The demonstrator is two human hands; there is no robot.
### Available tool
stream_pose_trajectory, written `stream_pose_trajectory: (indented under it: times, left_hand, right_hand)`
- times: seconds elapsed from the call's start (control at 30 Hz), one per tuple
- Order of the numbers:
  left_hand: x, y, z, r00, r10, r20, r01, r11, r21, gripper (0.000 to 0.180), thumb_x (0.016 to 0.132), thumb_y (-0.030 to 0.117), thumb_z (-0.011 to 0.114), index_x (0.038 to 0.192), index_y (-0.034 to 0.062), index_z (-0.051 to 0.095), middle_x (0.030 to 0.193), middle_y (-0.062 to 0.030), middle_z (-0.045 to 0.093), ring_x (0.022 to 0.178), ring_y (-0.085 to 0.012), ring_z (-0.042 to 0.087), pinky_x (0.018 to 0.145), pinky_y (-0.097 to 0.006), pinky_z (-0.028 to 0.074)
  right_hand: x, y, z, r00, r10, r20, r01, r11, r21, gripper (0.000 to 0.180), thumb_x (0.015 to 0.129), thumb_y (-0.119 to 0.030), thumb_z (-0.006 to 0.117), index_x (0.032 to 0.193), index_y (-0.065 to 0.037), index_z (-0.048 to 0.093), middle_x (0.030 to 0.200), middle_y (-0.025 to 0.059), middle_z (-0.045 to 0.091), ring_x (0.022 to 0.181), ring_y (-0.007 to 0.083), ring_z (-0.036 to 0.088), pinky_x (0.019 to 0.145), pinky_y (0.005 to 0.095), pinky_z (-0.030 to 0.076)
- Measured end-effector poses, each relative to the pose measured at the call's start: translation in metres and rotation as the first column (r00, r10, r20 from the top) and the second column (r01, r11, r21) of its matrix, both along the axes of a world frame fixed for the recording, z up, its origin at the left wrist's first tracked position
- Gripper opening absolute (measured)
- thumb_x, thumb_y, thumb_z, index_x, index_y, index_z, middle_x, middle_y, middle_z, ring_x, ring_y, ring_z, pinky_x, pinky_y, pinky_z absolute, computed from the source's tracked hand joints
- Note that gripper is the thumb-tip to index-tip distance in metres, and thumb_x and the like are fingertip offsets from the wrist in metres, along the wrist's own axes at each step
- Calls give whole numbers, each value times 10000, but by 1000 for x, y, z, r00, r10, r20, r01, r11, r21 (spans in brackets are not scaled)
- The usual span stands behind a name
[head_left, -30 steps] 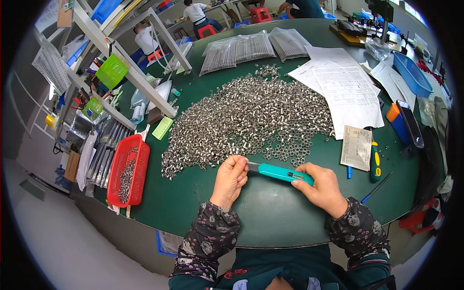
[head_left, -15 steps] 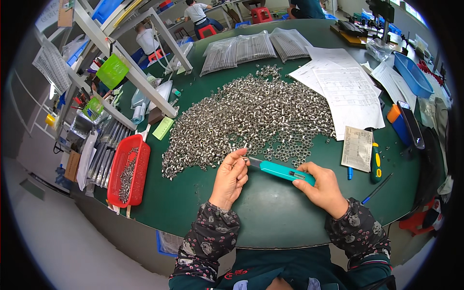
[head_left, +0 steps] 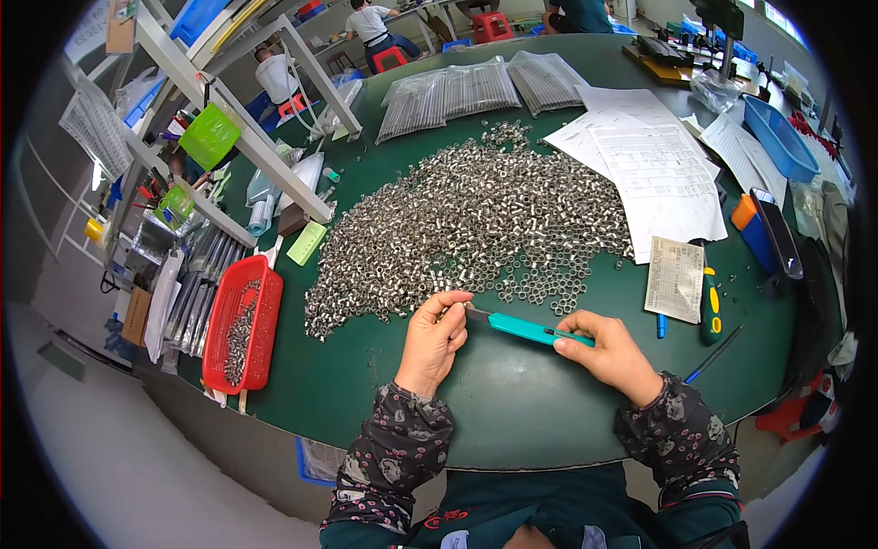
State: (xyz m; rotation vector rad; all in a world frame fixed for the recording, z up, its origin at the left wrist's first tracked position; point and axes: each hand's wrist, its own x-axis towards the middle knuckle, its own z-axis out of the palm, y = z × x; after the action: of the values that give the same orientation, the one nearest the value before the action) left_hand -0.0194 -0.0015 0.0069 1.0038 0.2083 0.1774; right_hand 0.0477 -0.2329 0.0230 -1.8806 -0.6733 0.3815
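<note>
The right hand is gripping the handle of a teal utility knife; its fingers are pinching the rear end, thumb along the near side and the others wrapping the far side. The knife is lying in the air above the near part of the green table, and its blade is pointing toward the left hand. The left thumb and index finger are pressing together beside the blade tip; whether they are pinching a small part cannot be made out. The remaining left fingers are curling toward the palm.

A broad pile of small metal rings is spreading across the table just beyond both hands. A red basket is standing at the left, containing similar pieces. Clear bags of rods are resting behind the pile. Printed sheets are lying to its right. A printed card, a green-and-yellow handle and a pen are lying near the right hand.
</note>
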Motion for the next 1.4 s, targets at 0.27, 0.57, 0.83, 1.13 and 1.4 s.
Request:
stream_pose_trajectory:
  times: [0.27,0.57,0.83,1.13,1.4]
  left_hand:
    - [0,4,-1,999,-40,-35,39,999,-26,152,855,65,496,976,-8,553,690,26,457,485,-14,314,395,-148,254]
    - [-2,3,2,997,-2,-77,-2,998,-58,160,859,81,489,978,-10,546,762,-13,480,516,-33,326,401,-146,261]
    - [0,4,0,997,-61,-50,58,996,-68,148,869,87,470,958,-9,539,777,-18,479,525,-29,339,395,-152,257]
    - [12,-12,14,974,-63,-220,80,994,69,88,848,118,494,845,32,508,670,6,431,547,-65,382,399,-196,285]
    - [35,-36,2,984,178,8,-15,37,999,111,706,99,619,794,48,574,609,-82,516,534,-177,495,521,-286,408]
  right_hand:
    - [-12,3,9,780,-90,620,97,995,22,247,691,-174,663,871,-33,567,758,101,593,600,269,564,515,327,431]
    - [-5,1,6,927,-86,364,88,996,11,269,689,-225,663,859,-32,583,723,134,589,597,290,566,534,353,434]
    - [-1,-3,6,896,-95,434,90,995,32,246,711,-175,647,864,-3,562,715,116,582,613,208,563,561,284,427]
    - [2,-4,11,921,-321,221,251,922,295,232,729,-139,650,886,1,550,723,105,597,644,175,582,581,271,437]
    - [-2,-4,16,921,-308,237,226,920,320,237,719,-140,654,885,-4,552,744,126,595,661,225,593,591,293,446]
